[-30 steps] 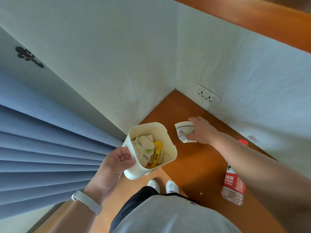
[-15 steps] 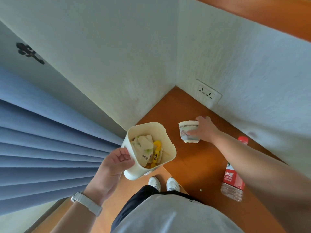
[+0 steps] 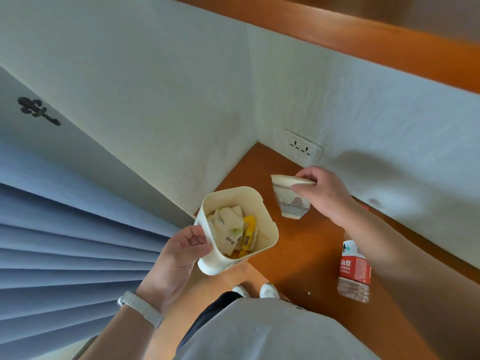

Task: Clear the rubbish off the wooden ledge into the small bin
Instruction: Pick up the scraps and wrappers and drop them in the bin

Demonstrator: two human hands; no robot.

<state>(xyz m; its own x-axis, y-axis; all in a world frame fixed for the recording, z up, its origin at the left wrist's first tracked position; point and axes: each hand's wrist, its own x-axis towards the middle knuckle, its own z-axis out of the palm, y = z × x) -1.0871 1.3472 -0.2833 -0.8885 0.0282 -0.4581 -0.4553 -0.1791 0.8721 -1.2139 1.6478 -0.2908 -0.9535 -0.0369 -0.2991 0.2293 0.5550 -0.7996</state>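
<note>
My left hand grips the rim of a small cream bin, held in the air at the ledge's left end. Several white and yellow wrappers lie inside it. My right hand pinches the rim of a squashed paper cup with a printed band, lifted off the wooden ledge and hanging just right of the bin's mouth.
A plastic water bottle with a red label stands on the ledge under my right forearm. A wall socket sits in the corner above the ledge. Blue curtains hang at the left. My white shoes show on the floor below.
My right hand closed on the paper cup where it lay on the ledge and has lifted it upright by its rim. The bin has stayed in my left hand.
</note>
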